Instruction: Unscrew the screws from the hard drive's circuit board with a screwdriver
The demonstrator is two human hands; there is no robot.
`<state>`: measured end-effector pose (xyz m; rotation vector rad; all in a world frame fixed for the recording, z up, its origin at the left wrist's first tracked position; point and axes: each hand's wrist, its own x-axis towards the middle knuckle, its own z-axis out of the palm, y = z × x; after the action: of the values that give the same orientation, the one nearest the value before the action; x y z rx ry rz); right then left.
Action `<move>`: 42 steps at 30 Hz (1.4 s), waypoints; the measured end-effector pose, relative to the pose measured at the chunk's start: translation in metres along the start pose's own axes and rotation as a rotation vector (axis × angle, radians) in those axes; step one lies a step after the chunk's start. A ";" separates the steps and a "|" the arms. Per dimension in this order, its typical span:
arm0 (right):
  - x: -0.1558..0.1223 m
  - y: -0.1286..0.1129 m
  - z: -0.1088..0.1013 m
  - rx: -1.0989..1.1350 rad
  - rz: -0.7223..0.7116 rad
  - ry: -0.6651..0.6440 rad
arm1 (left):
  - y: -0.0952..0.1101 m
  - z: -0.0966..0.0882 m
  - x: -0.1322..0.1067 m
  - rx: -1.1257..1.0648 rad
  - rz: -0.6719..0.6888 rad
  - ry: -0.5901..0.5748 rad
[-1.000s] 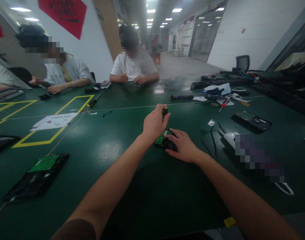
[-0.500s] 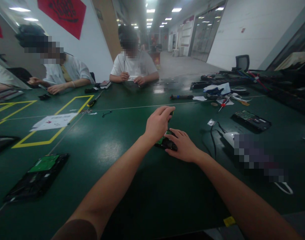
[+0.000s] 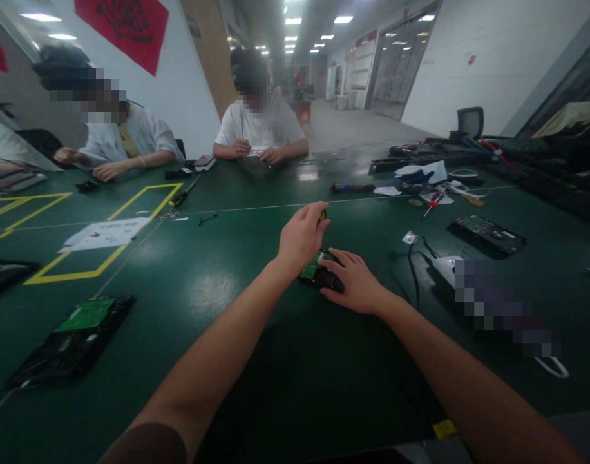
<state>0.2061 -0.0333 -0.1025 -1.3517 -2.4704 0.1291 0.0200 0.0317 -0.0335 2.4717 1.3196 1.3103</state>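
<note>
My left hand (image 3: 301,233) is closed around a screwdriver (image 3: 323,215); only a bit of its black and yellow handle shows, and the shaft is hidden behind the hand. It is held above a small black device (image 3: 330,281) with a green circuit board on its upper side. Resting on the right side of that device, my right hand (image 3: 355,280) grips its edge with thumb and fingers against the table.
On the green table (image 3: 256,386) a larger opened device (image 3: 77,338) lies at left. A paper sheet (image 3: 104,234) and another screwdriver (image 3: 179,197) are beyond it. To the right are a corded white object (image 3: 447,263), partly blurred, and another black device (image 3: 488,234). Two people sit opposite.
My left hand has shifted slightly left and turned, with the screwdriver still in it. My right hand stays on the device.
</note>
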 end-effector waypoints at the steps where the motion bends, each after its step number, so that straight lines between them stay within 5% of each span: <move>1: 0.000 0.000 0.000 0.000 0.000 0.001 | 0.000 0.000 0.000 0.005 0.019 0.015; 42: 0.000 -0.002 -0.004 0.010 0.011 -0.021 | -0.002 0.002 0.000 0.014 -0.055 0.030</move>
<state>0.2056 -0.0349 -0.0986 -1.3667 -2.4764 0.1589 0.0203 0.0333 -0.0358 2.4148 1.3975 1.3363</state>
